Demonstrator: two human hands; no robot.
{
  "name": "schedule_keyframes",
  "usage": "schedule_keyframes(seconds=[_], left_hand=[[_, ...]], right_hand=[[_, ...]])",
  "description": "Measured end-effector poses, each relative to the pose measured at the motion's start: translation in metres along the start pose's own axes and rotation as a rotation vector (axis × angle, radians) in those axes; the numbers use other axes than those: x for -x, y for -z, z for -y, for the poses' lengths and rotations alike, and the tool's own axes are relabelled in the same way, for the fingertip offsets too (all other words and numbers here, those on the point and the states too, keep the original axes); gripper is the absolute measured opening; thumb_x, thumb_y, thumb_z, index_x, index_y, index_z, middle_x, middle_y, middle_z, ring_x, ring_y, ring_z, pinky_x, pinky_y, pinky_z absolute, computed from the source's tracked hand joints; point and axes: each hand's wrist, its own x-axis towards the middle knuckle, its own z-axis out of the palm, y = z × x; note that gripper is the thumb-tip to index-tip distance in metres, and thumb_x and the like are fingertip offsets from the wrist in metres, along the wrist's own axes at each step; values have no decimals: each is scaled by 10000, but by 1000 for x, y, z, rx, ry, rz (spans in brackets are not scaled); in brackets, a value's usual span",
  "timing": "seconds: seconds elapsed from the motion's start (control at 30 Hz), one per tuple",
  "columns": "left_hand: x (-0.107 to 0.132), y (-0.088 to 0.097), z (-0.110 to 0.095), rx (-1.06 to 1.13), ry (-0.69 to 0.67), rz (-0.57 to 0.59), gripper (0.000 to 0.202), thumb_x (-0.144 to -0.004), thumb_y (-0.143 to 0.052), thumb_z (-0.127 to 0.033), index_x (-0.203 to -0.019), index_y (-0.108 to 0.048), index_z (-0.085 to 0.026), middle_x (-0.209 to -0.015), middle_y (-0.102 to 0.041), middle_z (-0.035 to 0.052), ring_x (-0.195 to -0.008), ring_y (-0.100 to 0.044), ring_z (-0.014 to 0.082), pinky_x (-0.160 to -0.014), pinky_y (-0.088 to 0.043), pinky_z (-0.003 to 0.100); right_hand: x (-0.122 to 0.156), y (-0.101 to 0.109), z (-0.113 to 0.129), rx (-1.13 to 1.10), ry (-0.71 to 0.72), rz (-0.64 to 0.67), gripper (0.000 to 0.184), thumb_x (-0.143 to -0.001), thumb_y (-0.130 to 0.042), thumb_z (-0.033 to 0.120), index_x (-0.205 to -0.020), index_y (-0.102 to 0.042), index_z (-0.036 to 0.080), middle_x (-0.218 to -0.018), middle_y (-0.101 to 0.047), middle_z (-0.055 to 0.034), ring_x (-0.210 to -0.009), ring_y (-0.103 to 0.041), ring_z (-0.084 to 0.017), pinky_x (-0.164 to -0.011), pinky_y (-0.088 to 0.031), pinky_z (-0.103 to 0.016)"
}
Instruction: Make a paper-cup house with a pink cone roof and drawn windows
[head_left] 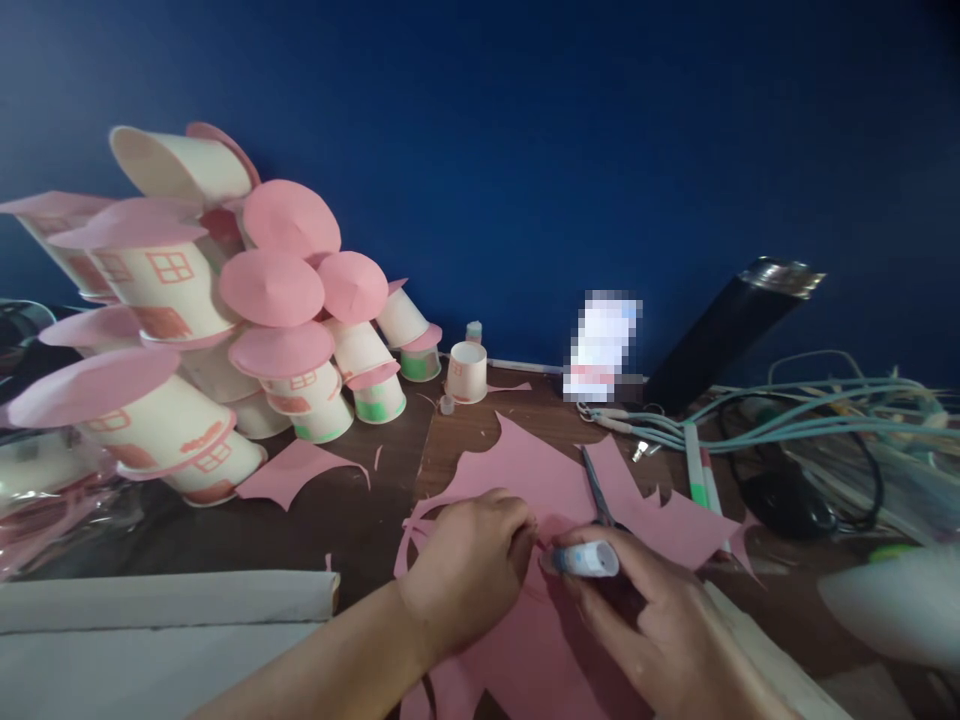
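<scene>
Two bare hands over pink paper (517, 465), spread on one brown table (390, 520). One glue stick (589, 560), white with blue print, gripped in the right hand (652, 620), slanting just above the paper with its left end near the fingertips of the left hand (472, 555). Left fingers curled closed over the paper; cannot tell about anything pinched inside, fingertips partly hidden.

One pair of scissors (595, 487) on the paper, just beyond the right hand, handles partly covered. One jagged pink scrap (296, 472) farther left, with at least three slivers scattered around the table.

Many pink-roofed paper cups stacked at the left, too overlapped for an exact count; three with green patches near the bottom. One roofless cup (467, 374) upright by itself, right of the stack, with one small cap (448, 405) just beside.

Toward the blue wall (480, 180), one phone (602, 345) with a lit, blurred screen and one black bottle (731, 335), tilted in view. Two markers (696, 465) side by side at the right, one green-ended, near several pale blue cables (780, 428) and one black mouse (787, 503).
</scene>
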Motion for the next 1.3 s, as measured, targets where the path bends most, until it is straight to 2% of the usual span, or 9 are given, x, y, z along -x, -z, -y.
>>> schedule_keyframes(seconds=[0.2,0.47,0.6,0.77,0.93,1.07,1.17,1.3], left_hand=[[-1,0,1,31,-4,-2,184,-901,-469,-204,-751,-575,-208,-810,-650,-2,-757,-623,158,-640,-377,266],[1,6,-4,18,10,21,206,-907,-451,-191,-784,-615,-198,-829,-667,17,-765,-637,171,-652,-397,274],[1,5,-3,-7,7,14,213,-911,-449,-212,-769,-608,-202,-820,-667,14,-751,-635,175,-635,-390,281],[0,2,-2,-7,-5,3,223,-922,-442,-225,-775,-608,-206,-825,-666,10,-753,-638,175,-641,-393,281],[0,4,-2,50,13,-13,219,-923,-449,-242,-793,-624,-209,-823,-674,7,-734,-639,172,-642,-404,278],[2,5,-3,91,10,-10,225,-920,-448,-245,-800,-635,-206,-822,-679,12,-729,-640,168,-652,-415,273],[1,4,-3,73,7,-13,201,-908,-462,-225,-811,-638,-209,-831,-681,11,-740,-643,173,-652,-415,275],[-1,2,-3,20,7,-9,215,-913,-452,-221,-805,-638,-205,-842,-689,20,-764,-652,189,-662,-425,289]], right_hand=[[-3,3,5,86,13,33,224,-884,-510,241,-1068,-623,302,-1006,-754,-5,-901,-725,-203,-756,-554,-282],[-7,2,7,171,-58,56,106,-872,-525,277,-931,-607,244,-862,-733,-36,-755,-706,-234,-615,-532,-298],[-8,0,5,162,-72,46,129,-877,-526,310,-936,-610,233,-863,-733,-52,-732,-700,-232,-601,-525,-296],[-6,0,7,108,-76,67,171,-876,-545,334,-988,-616,226,-918,-733,-65,-805,-699,-237,-639,-534,-292],[1,9,9,-109,-98,-27,212,-900,-518,407,-818,-584,223,-638,-624,14,-571,-601,-158,-513,-482,-221],[4,12,9,-132,-94,-120,243,-903,-523,437,-785,-546,226,-617,-582,26,-551,-562,-147,-502,-461,-218],[3,7,6,-98,-59,-57,225,-910,-513,427,-834,-572,224,-645,-614,19,-567,-580,-154,-534,-476,-234],[1,1,4,-50,-34,19,214,-923,-506,396,-1016,-596,225,-819,-700,-29,-709,-663,-194,-634,-523,-270]])
